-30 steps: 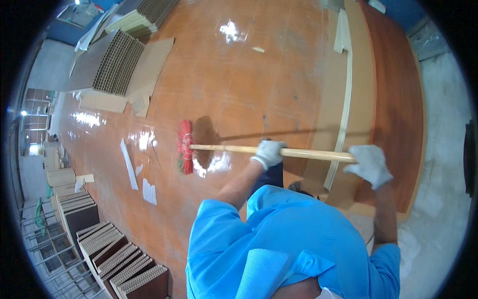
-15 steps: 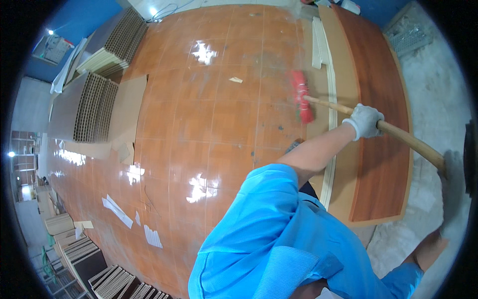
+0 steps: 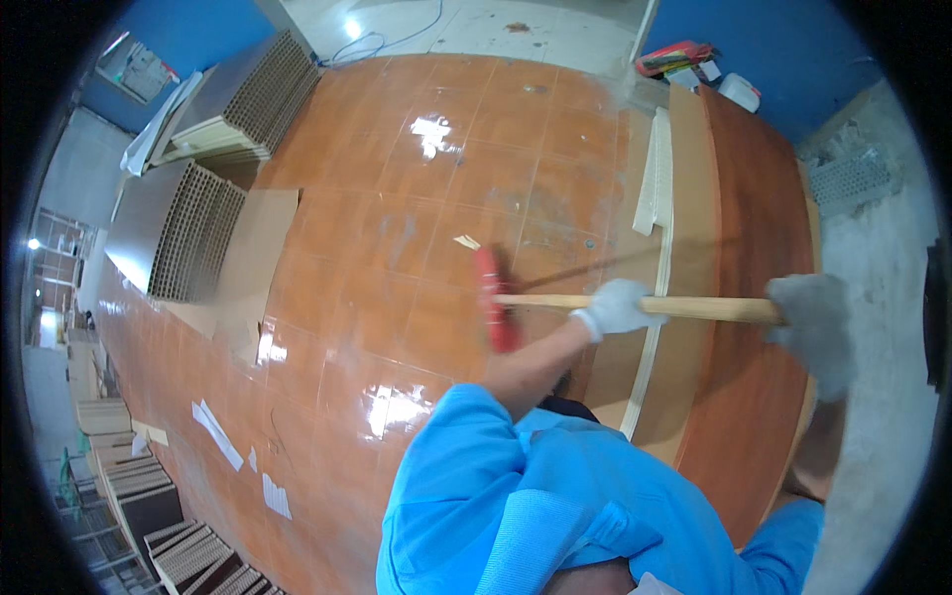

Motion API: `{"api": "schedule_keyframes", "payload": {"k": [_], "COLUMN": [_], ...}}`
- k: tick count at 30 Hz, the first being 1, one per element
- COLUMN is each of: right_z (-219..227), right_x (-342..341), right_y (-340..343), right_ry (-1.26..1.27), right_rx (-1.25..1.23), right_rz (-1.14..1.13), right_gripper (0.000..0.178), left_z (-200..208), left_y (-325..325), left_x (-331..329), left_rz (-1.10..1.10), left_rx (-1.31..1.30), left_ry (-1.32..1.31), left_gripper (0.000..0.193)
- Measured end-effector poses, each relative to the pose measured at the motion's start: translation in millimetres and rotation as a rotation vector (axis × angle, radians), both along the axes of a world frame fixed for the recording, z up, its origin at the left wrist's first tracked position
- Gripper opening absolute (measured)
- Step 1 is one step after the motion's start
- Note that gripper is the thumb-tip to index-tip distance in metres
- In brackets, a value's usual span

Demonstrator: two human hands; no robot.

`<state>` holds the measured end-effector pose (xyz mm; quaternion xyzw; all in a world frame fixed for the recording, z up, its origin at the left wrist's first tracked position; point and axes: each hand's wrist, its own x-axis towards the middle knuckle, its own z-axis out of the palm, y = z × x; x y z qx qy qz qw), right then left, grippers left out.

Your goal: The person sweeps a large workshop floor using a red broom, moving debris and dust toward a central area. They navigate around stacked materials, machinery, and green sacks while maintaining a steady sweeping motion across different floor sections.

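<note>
Both gloved hands grip the broom handle: left hand mid-shaft, right hand at its 3 o'clock end; the red head rests on the tiled floor at 9 o'clock of the left hand

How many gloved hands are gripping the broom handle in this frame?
2. The left hand grips the broom handle near its middle, over the tiled floor; the right hand, blurred, holds its end above the brown board.
</note>
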<state>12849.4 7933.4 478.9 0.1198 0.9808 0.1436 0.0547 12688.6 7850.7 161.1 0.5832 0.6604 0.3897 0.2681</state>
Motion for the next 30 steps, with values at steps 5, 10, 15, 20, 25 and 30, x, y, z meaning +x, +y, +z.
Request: {"api": "schedule_keyframes", "payload": {"k": [5,10,15,20,25,30], "right_z": [-130,-83,65,83,39,-39], "right_x": [-67,-61,-75,-129,-219,-359], "right_y": [48,158,201,235,301,293], "right_ry": [-0.149,0.051,-0.064,0.027,-0.224,-0.008], "right_rx": [-0.278,-0.523,-0.055,0.109,0.128,-0.282], "right_rz": [-0.013,-0.142,-0.340,-0.280,-0.113,0.180], "right_gripper": [0.027,0.024,0.032,0.051,0.051,0.031], "left_z": [-41,1,85,95,18,-32], "left_y": [-61,34,169,266,300,203], "left_x": [-90,-116,-136,-200,-258,-328], "left_rz": [0.162,0.132,0.035,-0.067,0.098,0.322], "left_rx": [-0.486,-0.172,0.315,0.219,0.088,-0.001], "left_ry": [0.178,0.272,0.181,-0.069,-0.137,0.043], "left_gripper": [0.029,0.027,0.035,0.034,0.027,0.023]}}
